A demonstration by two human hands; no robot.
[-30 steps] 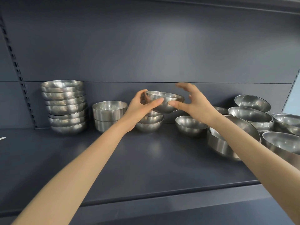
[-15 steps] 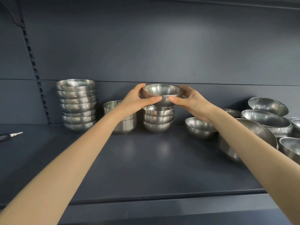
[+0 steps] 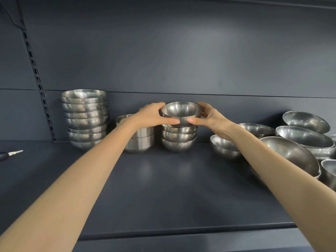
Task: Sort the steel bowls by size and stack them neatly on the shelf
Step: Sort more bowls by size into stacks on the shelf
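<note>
Your right hand point(image 3: 212, 119), open a second ago, has joined your left hand point(image 3: 154, 115), so both sets of fingers now grip the small round steel bowl point(image 3: 181, 110), lowered nearly into the short stack of matching steel bowls point(image 3: 179, 140) mid-shelf.

Bare shelf point(image 3: 163, 188) lies open in front, hemmed by stacked bowls point(image 3: 85, 117) left and loose bowls point(image 3: 300, 142) right.

You face what looks like shop shelving: a dark grey metal shelf point(image 3: 163, 188) with matching back panel point(image 3: 181, 51), a slotted upright rail point(image 3: 39, 84), and many shiny round steel bowls point(image 3: 84, 122) stocked along it.
</note>
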